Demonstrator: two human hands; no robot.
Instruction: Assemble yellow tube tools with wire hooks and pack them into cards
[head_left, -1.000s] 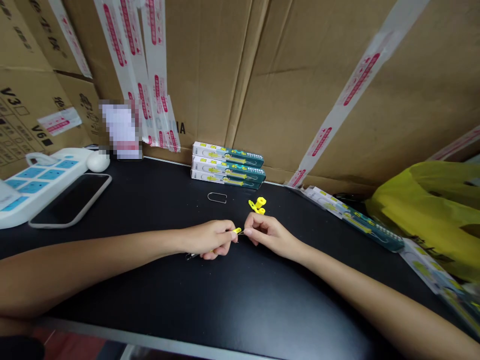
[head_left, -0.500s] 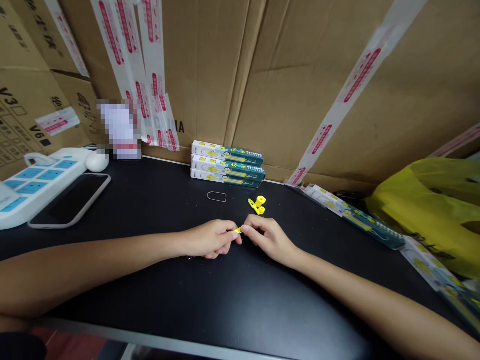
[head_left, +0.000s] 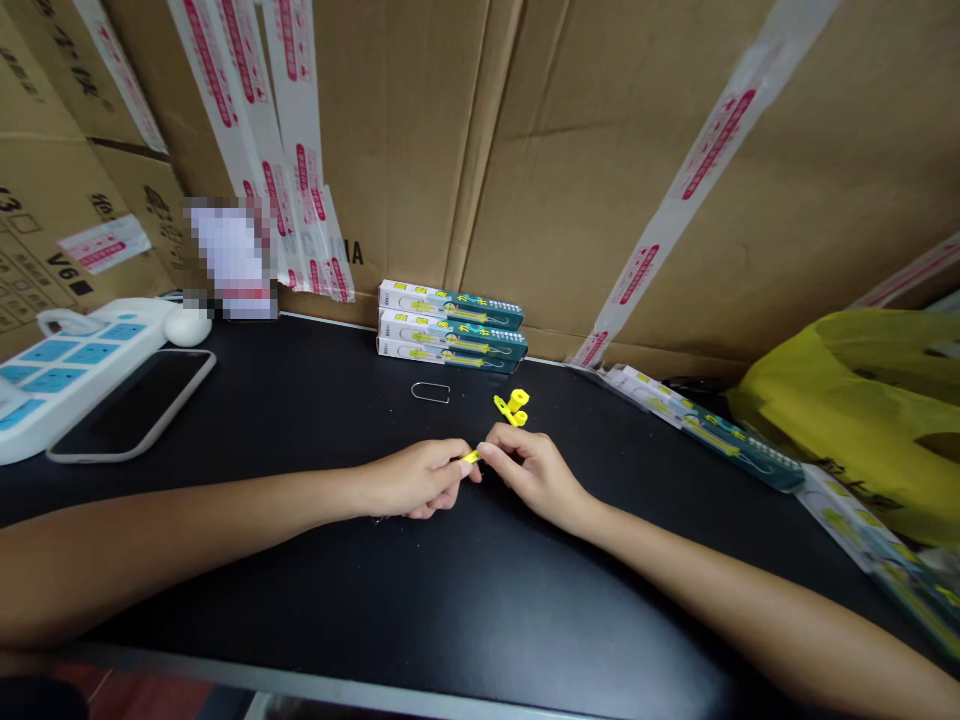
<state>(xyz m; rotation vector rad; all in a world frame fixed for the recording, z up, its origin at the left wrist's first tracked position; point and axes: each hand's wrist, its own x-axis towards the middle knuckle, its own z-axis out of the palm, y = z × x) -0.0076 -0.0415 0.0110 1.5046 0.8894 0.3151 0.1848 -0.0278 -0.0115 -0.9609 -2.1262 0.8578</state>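
Between my two hands is a small yellow plastic piece (head_left: 471,457), mostly covered by fingers. My left hand (head_left: 420,478) is closed around it, thumb on top. The fingertips of my right hand (head_left: 531,468) pinch its right end. Just beyond my right hand lie yellow plastic parts (head_left: 514,406), one of them shaped like a knob. Left of those rests a thin bent metal wire (head_left: 430,392) in a U shape. A bit of thin wire or clear material pokes out below my left wrist, too small to make out.
Several printed boxes (head_left: 451,340) are stacked against the cardboard wall (head_left: 637,120). More boxes (head_left: 705,430) line the right side beside a yellow plastic bag (head_left: 847,400). On the left, a phone (head_left: 135,405) lies by a white power strip (head_left: 82,350). The black table (head_left: 420,610) ends at a metal edge.
The view has shifted slightly. Both hands stay together on the yellow piece, with only a slight shift of the fingers.
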